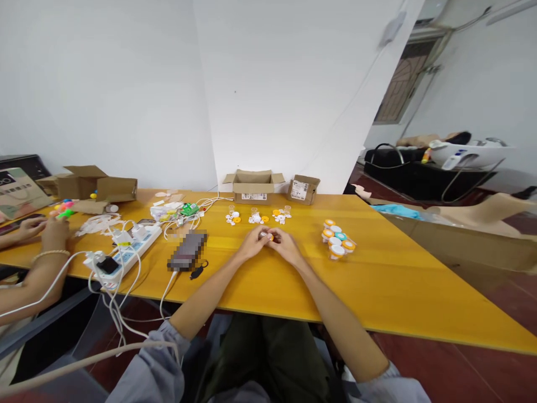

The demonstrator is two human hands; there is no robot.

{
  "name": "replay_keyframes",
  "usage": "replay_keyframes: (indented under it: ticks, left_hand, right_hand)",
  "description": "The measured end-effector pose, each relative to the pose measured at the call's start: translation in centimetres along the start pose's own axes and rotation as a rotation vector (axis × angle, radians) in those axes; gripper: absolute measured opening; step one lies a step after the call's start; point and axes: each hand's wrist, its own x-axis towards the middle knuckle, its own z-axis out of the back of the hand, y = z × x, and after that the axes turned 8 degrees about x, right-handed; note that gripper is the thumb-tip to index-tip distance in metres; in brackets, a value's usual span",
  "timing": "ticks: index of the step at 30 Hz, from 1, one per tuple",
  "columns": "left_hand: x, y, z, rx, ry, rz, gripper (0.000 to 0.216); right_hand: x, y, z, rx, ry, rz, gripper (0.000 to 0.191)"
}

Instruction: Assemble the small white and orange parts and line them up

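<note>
My left hand (251, 243) and my right hand (284, 243) meet over the yellow table (377, 280), fingers pinched together around a small white and orange part (265, 236). Behind the hands lie several small white and orange pieces (255, 217) in loose groups. To the right of my right hand stands a cluster of small jars with orange and teal lids (338, 239).
An open cardboard box (253, 186) and a smaller box (302, 188) stand at the wall. A blurred dark device (188, 251), a white power strip (126, 254) with cables and another person's hands (42, 229) are to the left. More boxes (94, 184) sit far left.
</note>
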Motion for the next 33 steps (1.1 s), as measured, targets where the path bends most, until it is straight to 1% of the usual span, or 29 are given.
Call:
replay_keyframes:
  ticks: [6, 14, 20, 23, 25, 27, 30, 33]
  left_hand:
    - [-0.2, 0.3, 0.5, -0.088, -0.025, 0.077, 0.031]
    - [-0.3, -0.3, 0.3, -0.068, -0.096, 0.104, 0.037]
    - [-0.5, -1.1, 0.7, -0.070, -0.052, 0.079, 0.034]
    - [-0.5, -1.1, 0.7, -0.122, -0.025, 0.082, 0.032]
    - [-0.5, -0.9, 0.6, -0.138, -0.028, 0.091, 0.033]
    - [-0.5, -0.8, 0.5, -0.105, -0.064, 0.099, 0.035]
    - [-0.6, -0.6, 0.6, 0.024, -0.120, 0.106, 0.041]
    - [-0.8, -0.7, 0.9, 0.108, -0.136, 0.090, 0.042]
  right_hand:
    - [-0.1, 0.9, 0.0, 0.011, -0.008, -0.018, 0.035]
    - [-0.3, 1.5, -0.3, 0.009, -0.004, -0.034, 0.036]
    - [-0.2, 1.6, -0.1, 0.012, 0.014, -0.018, 0.036]
    - [-0.2, 1.5, 0.1, 0.006, 0.030, -0.004, 0.036]
    - [-0.1, 1.3, 0.1, -0.012, 0.031, 0.000, 0.035]
    - [-0.1, 1.1, 0.1, -0.034, 0.025, 0.000, 0.034]
    - [-0.1, 0.8, 0.0, -0.056, 0.029, 0.006, 0.031]
    - [-0.1, 0.6, 0.0, -0.065, 0.043, 0.008, 0.028]
